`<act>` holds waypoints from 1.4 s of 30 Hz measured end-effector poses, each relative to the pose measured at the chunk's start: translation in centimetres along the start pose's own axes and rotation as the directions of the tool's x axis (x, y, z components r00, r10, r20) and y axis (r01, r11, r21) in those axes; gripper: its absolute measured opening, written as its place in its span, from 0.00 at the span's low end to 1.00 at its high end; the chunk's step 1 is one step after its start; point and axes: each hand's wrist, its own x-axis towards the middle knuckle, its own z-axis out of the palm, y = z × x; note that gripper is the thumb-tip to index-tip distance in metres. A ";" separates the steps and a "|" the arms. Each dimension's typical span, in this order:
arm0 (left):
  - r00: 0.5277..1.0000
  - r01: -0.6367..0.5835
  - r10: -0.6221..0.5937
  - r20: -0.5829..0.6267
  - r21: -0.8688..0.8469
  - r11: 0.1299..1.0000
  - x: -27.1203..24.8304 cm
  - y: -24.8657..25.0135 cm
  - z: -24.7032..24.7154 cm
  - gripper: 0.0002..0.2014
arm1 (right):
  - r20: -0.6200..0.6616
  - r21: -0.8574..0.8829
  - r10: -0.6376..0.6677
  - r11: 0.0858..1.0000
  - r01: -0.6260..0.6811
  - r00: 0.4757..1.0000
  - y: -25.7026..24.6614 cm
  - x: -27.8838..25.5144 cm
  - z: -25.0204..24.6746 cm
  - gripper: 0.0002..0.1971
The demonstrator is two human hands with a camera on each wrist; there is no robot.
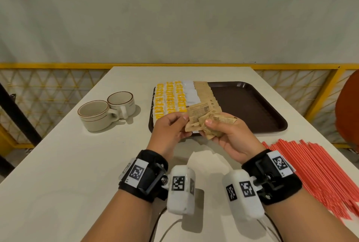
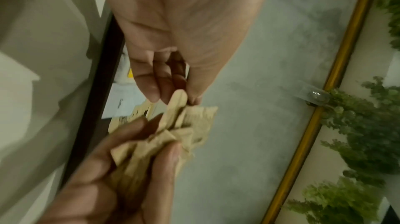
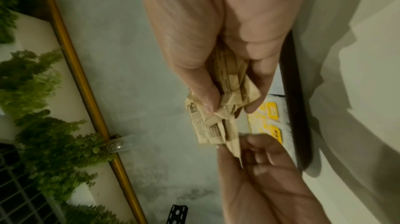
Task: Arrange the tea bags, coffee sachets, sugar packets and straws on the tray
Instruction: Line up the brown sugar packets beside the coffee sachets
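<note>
Both hands hold a bunch of brown sugar packets above the tray's near edge: the right hand grips the bunch, the left hand pinches one packet. Beyond, the brown tray carries rows of yellow tea bags; red straws lie on the tabletop at right.

Two striped cups touching, on white desk; yellow lattice railing behind; orange chair at right.
</note>
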 end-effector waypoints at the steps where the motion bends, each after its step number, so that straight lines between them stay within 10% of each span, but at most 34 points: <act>1: 1.000 0.013 -0.012 0.009 -0.041 0.999 -0.1 0.0 0.1 0.10 | 0.005 0.015 0.011 1.000 -0.011 1.000 0.3 -0.1 0.2 0.15; 9: 0.934 0.302 -0.218 0.284 -0.297 0.906 -0.8 -0.1 1.3 0.19 | -0.026 0.009 -0.001 1.000 0.001 1.000 0.8 -0.2 0.8 0.13; 17: 0.904 0.427 -0.329 0.275 -0.514 0.744 0.0 0.8 -0.5 0.22 | -0.188 0.146 -0.053 0.986 0.081 0.981 -0.7 0.6 -1.0 0.12; 23: 0.856 0.515 -0.426 0.294 -0.412 0.752 -0.3 0.7 -0.5 0.26 | 0.065 -0.399 -0.276 0.874 0.278 0.959 -0.2 -0.1 -0.3 0.10; 26: 0.871 0.486 -0.411 0.271 -0.348 0.801 -0.4 0.8 -0.6 0.22 | 0.192 -0.625 -0.338 0.681 0.381 0.921 -0.3 -0.4 -0.1 0.12; 34: 0.984 0.127 -0.165 -0.075 -0.359 0.925 0.6 0.9 -1.9 0.14 | 0.000 -0.083 -0.056 0.995 0.055 0.998 -1.0 0.0 -0.8 0.10; 42: 0.982 0.183 -0.186 0.016 -0.290 0.940 0.1 0.6 -0.4 0.07 | 0.030 -0.298 -0.035 0.954 0.042 0.999 0.3 -0.1 -0.3 0.09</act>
